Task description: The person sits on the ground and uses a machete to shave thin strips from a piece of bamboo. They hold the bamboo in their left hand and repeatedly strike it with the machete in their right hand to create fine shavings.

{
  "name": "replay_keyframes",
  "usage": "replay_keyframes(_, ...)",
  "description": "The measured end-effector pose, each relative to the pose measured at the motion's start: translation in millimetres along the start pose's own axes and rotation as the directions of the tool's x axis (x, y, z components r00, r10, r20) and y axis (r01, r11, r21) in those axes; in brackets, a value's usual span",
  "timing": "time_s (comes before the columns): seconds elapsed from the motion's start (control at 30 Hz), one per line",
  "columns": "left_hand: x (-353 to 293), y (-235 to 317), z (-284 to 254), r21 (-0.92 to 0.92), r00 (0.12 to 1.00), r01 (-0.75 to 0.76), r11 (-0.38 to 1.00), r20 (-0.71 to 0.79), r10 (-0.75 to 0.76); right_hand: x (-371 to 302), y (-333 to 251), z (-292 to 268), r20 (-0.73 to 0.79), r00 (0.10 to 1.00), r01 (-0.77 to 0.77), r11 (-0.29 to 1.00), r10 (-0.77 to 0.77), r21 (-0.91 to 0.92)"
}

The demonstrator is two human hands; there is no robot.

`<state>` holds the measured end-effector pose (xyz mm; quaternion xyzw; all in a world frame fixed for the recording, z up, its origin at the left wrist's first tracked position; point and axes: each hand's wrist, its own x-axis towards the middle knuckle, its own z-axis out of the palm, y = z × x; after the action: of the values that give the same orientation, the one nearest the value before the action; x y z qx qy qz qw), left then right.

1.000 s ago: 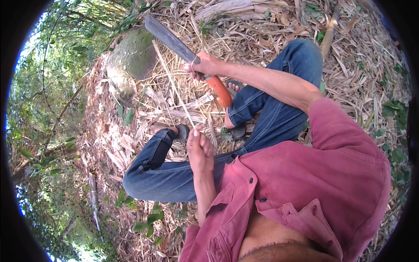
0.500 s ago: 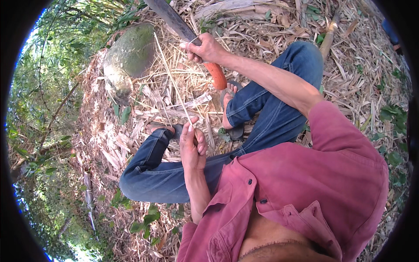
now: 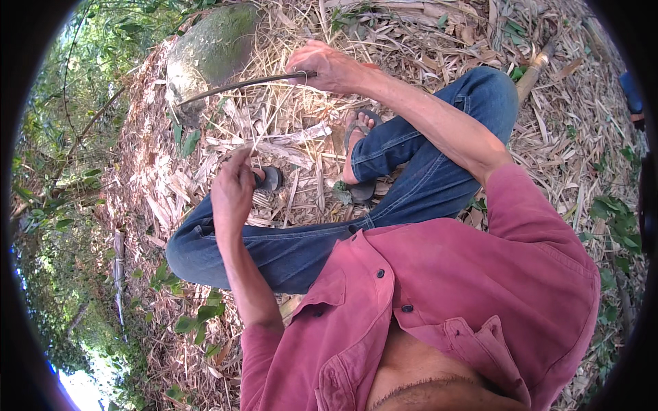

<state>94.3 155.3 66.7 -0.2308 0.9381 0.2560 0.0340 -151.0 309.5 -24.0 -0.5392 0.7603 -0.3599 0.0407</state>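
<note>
My right hand (image 3: 327, 67) is closed round the handle of a large knife. Its dark blade (image 3: 240, 85) shows nearly edge-on and reaches out to the left; my fingers hide the handle, apart from a bit of orange beyond the knuckles. Lower and to the left, my left hand (image 3: 233, 188) pinches a thin pale strip (image 3: 256, 140), which looks like split bamboo or cane. That strip runs up from the fingertips below the blade, and I cannot make out its far end against the litter. Blade and left hand are apart.
A mossy rounded boulder (image 3: 216, 51) stands at the far left, close to the blade's tip. Dry leaves and pale shavings cover the ground. My bent legs in jeans (image 3: 439, 147) and my sandalled feet lie below the hands. A cut pole (image 3: 536, 68) lies beyond the right knee.
The knife has swung from pointing up and away to pointing left, its blade turned edge-on. My left hand has moved left and slightly farther away, still pinching the strip.
</note>
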Motion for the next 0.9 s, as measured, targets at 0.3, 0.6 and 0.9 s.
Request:
replay_keyframes(0.3,25,-10,-2,0.375,0.967,-0.205,0.904,-0.067,0.248,-6,8,5,0.253,0.917,-0.338,0.937,0.308,0.083)
replay_keyframes(0.6,72,9,56,0.287,0.920,-0.278,0.917,-0.194,0.340,-12,-12,13,0.186,0.948,-0.280,0.954,0.258,0.105)
replay_keyframes(0.9,77,16,79,0.039,0.969,-0.077,0.996,-0.234,0.084,-15,-17,13,0.236,0.918,-0.337,0.941,0.320,0.034)
